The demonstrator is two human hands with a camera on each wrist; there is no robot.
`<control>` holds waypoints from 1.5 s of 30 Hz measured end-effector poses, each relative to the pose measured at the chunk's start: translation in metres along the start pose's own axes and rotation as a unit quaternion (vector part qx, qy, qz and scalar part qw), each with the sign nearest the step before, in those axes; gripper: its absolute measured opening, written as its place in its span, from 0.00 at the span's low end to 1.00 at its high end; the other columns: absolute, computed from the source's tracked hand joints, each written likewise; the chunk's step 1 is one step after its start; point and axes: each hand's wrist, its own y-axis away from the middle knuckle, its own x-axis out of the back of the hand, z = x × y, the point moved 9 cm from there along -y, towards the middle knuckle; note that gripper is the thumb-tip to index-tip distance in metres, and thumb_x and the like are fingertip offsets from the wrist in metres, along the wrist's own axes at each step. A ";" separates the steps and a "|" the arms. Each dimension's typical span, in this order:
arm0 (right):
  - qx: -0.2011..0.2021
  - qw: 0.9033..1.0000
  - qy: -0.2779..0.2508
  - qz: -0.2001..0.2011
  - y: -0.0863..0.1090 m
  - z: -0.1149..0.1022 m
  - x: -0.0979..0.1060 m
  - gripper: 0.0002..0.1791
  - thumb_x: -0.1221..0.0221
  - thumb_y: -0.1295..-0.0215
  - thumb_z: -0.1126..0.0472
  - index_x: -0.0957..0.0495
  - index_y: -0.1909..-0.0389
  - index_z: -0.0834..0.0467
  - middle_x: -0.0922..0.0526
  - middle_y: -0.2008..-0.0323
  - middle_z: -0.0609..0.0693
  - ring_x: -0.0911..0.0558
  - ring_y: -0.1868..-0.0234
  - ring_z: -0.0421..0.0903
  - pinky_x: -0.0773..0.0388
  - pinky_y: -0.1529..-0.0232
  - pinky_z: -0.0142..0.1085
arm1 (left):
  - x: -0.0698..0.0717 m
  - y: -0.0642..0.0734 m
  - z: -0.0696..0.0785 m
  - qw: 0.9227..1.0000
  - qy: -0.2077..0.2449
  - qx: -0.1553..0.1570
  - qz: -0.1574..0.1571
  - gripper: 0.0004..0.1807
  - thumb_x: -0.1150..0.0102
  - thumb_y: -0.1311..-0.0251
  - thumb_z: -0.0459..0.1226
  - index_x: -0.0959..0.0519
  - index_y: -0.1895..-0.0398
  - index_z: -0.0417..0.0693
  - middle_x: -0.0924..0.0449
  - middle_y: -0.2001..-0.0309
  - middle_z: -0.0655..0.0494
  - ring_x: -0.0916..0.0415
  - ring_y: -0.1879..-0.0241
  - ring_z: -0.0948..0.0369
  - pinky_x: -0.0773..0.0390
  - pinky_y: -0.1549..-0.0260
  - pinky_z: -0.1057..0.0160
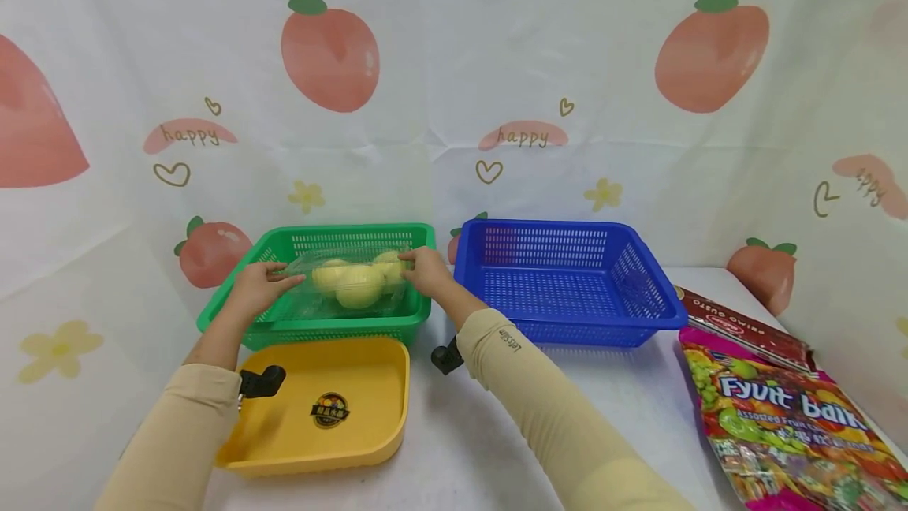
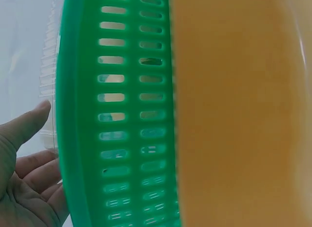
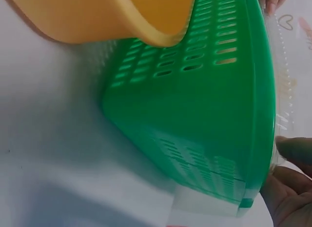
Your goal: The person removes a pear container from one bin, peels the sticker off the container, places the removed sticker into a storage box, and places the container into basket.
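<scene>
Several round pale-yellow fruits (image 1: 359,287) lie inside a clear plastic container (image 1: 355,253) at the green basket (image 1: 326,325). My left hand (image 1: 257,290) pinches the container's left end between thumb and fingers. At the opposite end, my right hand (image 1: 427,270) pinches its edge. The left wrist view has the left hand (image 2: 31,173) beside the basket's green rim, with the container's ridged clear edge (image 2: 48,75) behind. Thumb and fingers of the right hand (image 3: 292,175) meet at the clear edge in the right wrist view.
A yellow tray (image 1: 284,385) stands before the green basket. On the right is a blue basket (image 1: 567,326). A colourful candy bag (image 1: 787,424) and a dark red packet (image 1: 745,327) lie at the far right. A fruit-print cloth (image 1: 426,61) hangs behind.
</scene>
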 end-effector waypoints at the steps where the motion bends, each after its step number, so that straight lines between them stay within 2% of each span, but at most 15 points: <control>1: 0.004 1.000 0.002 -0.005 0.000 0.000 -0.001 0.22 0.47 0.34 0.65 0.30 0.38 0.58 0.24 0.41 0.54 0.25 0.73 0.40 0.35 0.78 0.26 | 0.000 0.000 -0.001 1.000 -0.002 0.003 -0.003 0.39 0.52 0.34 0.50 0.46 0.33 0.28 0.40 0.38 0.25 0.37 0.41 0.34 0.30 0.46 0.40; 4: 0.002 1.000 0.013 -0.025 -0.002 -0.002 -0.005 0.23 0.48 0.33 0.66 0.32 0.37 0.60 0.28 0.38 0.55 0.36 0.85 0.39 0.39 0.83 0.28 | -0.001 -0.001 -0.002 1.000 -0.008 0.009 -0.011 0.40 0.53 0.34 0.50 0.48 0.32 0.28 0.40 0.38 0.25 0.39 0.40 0.33 0.31 0.45 0.39; 6: -0.005 0.999 0.033 -0.042 -0.006 -0.003 -0.010 0.24 0.49 0.33 0.68 0.34 0.36 0.59 0.30 0.36 0.54 0.36 0.85 0.41 0.37 0.82 0.30 | -0.002 -0.002 -0.004 1.000 -0.008 0.012 -0.017 0.40 0.53 0.34 0.50 0.49 0.32 0.28 0.41 0.37 0.25 0.41 0.39 0.33 0.33 0.44 0.38; 7: -0.003 0.998 0.046 -0.049 -0.011 -0.001 -0.013 0.24 0.50 0.33 0.68 0.34 0.35 0.59 0.31 0.35 0.54 0.30 0.82 0.41 0.35 0.80 0.31 | -0.002 -0.002 -0.004 1.000 -0.010 0.013 -0.019 0.40 0.52 0.34 0.50 0.49 0.32 0.28 0.41 0.37 0.25 0.41 0.39 0.33 0.33 0.44 0.38; 9: 0.000 0.995 0.088 -0.053 -0.013 -0.003 -0.020 0.25 0.52 0.33 0.68 0.36 0.35 0.60 0.32 0.35 0.54 0.20 0.65 0.44 0.29 0.71 0.33 | -0.002 -0.001 -0.006 1.000 -0.016 0.014 -0.023 0.40 0.52 0.34 0.49 0.50 0.31 0.28 0.41 0.37 0.25 0.42 0.39 0.32 0.33 0.44 0.38; 11: 0.040 0.992 0.108 -0.041 -0.033 0.010 -0.034 0.25 0.51 0.36 0.65 0.33 0.36 0.60 0.29 0.37 0.53 0.22 0.48 0.46 0.26 0.63 0.32 | -0.003 -0.002 -0.007 0.999 -0.017 0.017 -0.026 0.39 0.52 0.34 0.48 0.50 0.31 0.28 0.42 0.37 0.25 0.43 0.39 0.32 0.34 0.44 0.38; 13: 0.049 0.991 0.115 -0.042 -0.043 0.018 -0.044 0.25 0.49 0.37 0.62 0.32 0.37 0.59 0.28 0.38 0.51 0.29 0.37 0.46 0.25 0.53 0.31 | -0.004 -0.002 -0.009 0.999 -0.019 0.021 -0.030 0.40 0.51 0.34 0.47 0.51 0.32 0.27 0.42 0.37 0.25 0.43 0.39 0.32 0.34 0.44 0.37; 16: 0.035 0.994 0.090 -0.059 -0.041 0.018 -0.047 0.25 0.47 0.37 0.61 0.31 0.38 0.60 0.27 0.39 0.51 0.29 0.37 0.46 0.25 0.46 0.33 | -0.007 -0.003 -0.012 0.999 -0.016 0.027 -0.035 0.40 0.50 0.34 0.47 0.51 0.32 0.27 0.44 0.36 0.24 0.45 0.38 0.31 0.34 0.43 0.38; 18: -0.002 0.993 0.088 -0.077 -0.019 0.003 -0.039 0.24 0.48 0.35 0.62 0.33 0.37 0.62 0.29 0.37 0.53 0.30 0.36 0.48 0.28 0.41 0.37 | -0.008 -0.002 -0.014 0.999 -0.017 0.030 -0.041 0.41 0.50 0.35 0.47 0.52 0.32 0.27 0.44 0.36 0.24 0.45 0.38 0.31 0.35 0.43 0.38; 20: -0.003 0.993 0.092 -0.080 0.001 -0.012 -0.030 0.23 0.49 0.34 0.63 0.32 0.39 0.65 0.28 0.38 0.57 0.29 0.37 0.50 0.27 0.41 0.38 | -0.010 -0.001 -0.014 0.998 -0.023 0.029 -0.044 0.41 0.50 0.35 0.46 0.52 0.32 0.26 0.44 0.37 0.24 0.45 0.38 0.31 0.34 0.44 0.38; 21: 0.005 0.992 0.097 -0.079 -0.017 0.003 -0.043 0.23 0.49 0.33 0.59 0.31 0.39 0.64 0.27 0.39 0.56 0.29 0.38 0.49 0.28 0.41 0.38 | -0.010 0.000 -0.014 0.998 -0.027 0.026 -0.044 0.40 0.49 0.35 0.46 0.51 0.32 0.26 0.43 0.37 0.24 0.44 0.39 0.31 0.34 0.44 0.38; 27: 0.012 0.990 0.090 -0.110 -0.018 0.007 -0.051 0.25 0.50 0.31 0.56 0.33 0.38 0.64 0.28 0.38 0.56 0.30 0.36 0.49 0.31 0.37 0.39 | -0.014 0.002 -0.015 0.998 -0.046 0.015 -0.046 0.38 0.47 0.36 0.44 0.48 0.33 0.25 0.40 0.39 0.23 0.39 0.42 0.32 0.29 0.48 0.40; 28: 0.008 0.989 0.085 -0.118 0.004 -0.011 -0.037 0.24 0.50 0.31 0.58 0.34 0.37 0.64 0.29 0.37 0.56 0.31 0.35 0.49 0.31 0.37 0.39 | -0.015 0.003 -0.015 0.998 -0.048 0.015 -0.046 0.38 0.47 0.36 0.43 0.48 0.34 0.25 0.39 0.40 0.23 0.39 0.42 0.32 0.28 0.49 0.40; 38: 0.045 0.986 0.067 -0.145 0.023 -0.015 -0.032 0.28 0.48 0.32 0.54 0.37 0.34 0.61 0.32 0.35 0.54 0.35 0.33 0.49 0.34 0.34 0.40 | -0.009 0.007 -0.007 0.997 -0.074 0.013 -0.028 0.37 0.46 0.37 0.43 0.46 0.34 0.25 0.38 0.41 0.22 0.37 0.44 0.32 0.27 0.50 0.41; 45: 0.076 0.983 0.037 -0.161 0.049 -0.010 -0.014 0.37 0.47 0.34 0.50 0.49 0.29 0.58 0.49 0.27 0.54 0.46 0.27 0.49 0.45 0.29 0.43 | -0.003 0.016 0.006 0.997 -0.079 -0.007 -0.001 0.38 0.47 0.37 0.46 0.44 0.34 0.28 0.38 0.39 0.24 0.38 0.43 0.32 0.29 0.49 0.39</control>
